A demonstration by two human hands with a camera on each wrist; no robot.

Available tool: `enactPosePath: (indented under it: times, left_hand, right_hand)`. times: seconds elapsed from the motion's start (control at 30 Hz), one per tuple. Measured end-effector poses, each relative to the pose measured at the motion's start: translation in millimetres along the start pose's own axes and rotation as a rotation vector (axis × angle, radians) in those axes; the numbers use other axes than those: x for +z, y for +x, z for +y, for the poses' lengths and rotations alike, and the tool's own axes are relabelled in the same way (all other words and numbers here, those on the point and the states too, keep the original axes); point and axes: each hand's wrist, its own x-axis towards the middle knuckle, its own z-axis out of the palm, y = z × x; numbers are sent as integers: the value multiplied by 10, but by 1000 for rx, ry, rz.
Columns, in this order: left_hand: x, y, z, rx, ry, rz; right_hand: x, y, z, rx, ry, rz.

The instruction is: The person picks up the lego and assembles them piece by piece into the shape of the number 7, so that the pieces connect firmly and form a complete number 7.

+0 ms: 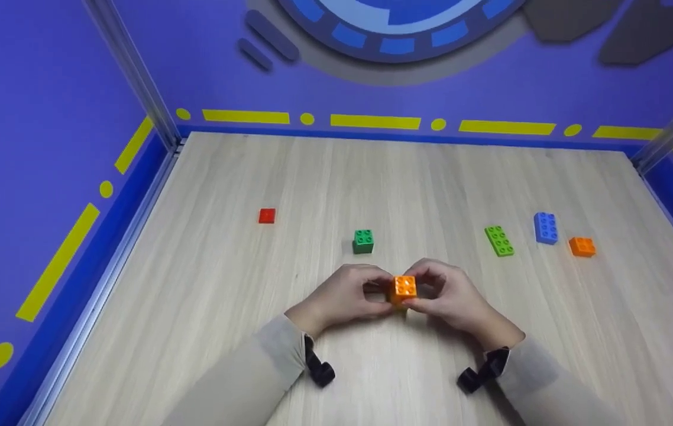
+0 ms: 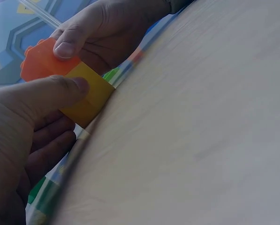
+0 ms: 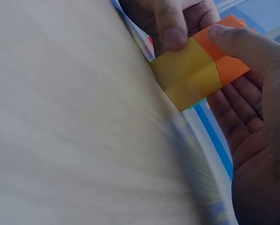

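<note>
A red block [image 1: 267,216] lies on the left side of the counter [image 1: 254,177]. Next, a green block [image 1: 363,242] sits just past the left hand [image 1: 345,296]. In the middle, an orange block [image 1: 405,285] sits on top of a yellow block [image 3: 184,65], bumps up, between both hands. To do this bit well, I think the left hand should keep the yellow block steady and straight, while the right hand [image 1: 455,296] lines up the orange one and pushes evenly, so no side tips or leaves a gap. The left hand makes a narrow pinch, with its thumb on the yellow block. The right hand makes a narrow pinch too, with its thumb on the orange block. I can't tell if the yellow block touches the counter. Past the right hand come a lime block [image 1: 499,241], a blue block [image 1: 546,228] and a small orange block [image 1: 582,247]. Those three are near each other but don't touch.
</note>
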Motion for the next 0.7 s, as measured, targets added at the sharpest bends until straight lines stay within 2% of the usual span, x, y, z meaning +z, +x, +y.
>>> enactPosePath:
  times: [0.13,0.3,0.57,0.63,0.7]
  left_hand:
    - [20,-11,-25,-18,-37,4]
    - [-18,-22,13,-36,-48,25]
    - [-19,-39,68,-85,-50,5]
    - [-5,-25,70,-82,-46,1]
    - [12,-15,64,-78,-41,-3]
  right_hand:
    - [2,4,15,-2,-8,-6]
    - [20,43,-15,1,-1,-2]
    - [-89,124,-100,-22,65,-105]
    - [-132,160,-106,-28,98,-85]
    - [-141,219,-121,8,129,-27]
